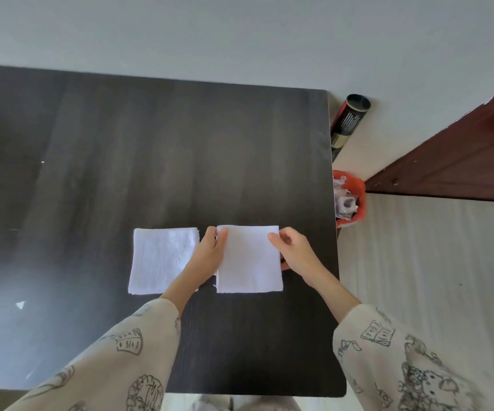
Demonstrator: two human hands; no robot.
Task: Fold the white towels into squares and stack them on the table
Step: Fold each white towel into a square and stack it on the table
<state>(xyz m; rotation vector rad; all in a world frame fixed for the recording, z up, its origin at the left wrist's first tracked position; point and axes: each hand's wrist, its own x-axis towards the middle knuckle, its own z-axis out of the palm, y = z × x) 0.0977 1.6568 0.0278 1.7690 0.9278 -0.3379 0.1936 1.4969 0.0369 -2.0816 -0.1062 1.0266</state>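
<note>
Two white towels lie side by side on the dark wooden table (151, 149). The left towel (161, 259) is a folded square and nothing touches it. The right towel (250, 262) is folded to a similar square. My left hand (211, 252) pinches the right towel's upper left corner, thumb on top. At the towel's upper right edge my right hand (294, 250) grips it, with fingers partly under the cloth. Both sleeves are cream with drawn prints.
The table's right edge runs just past my right hand. On the floor beyond it stand an orange bin (349, 200) full of scraps and a black tube (348, 120). A dark red wooden door (459, 155) is at the right.
</note>
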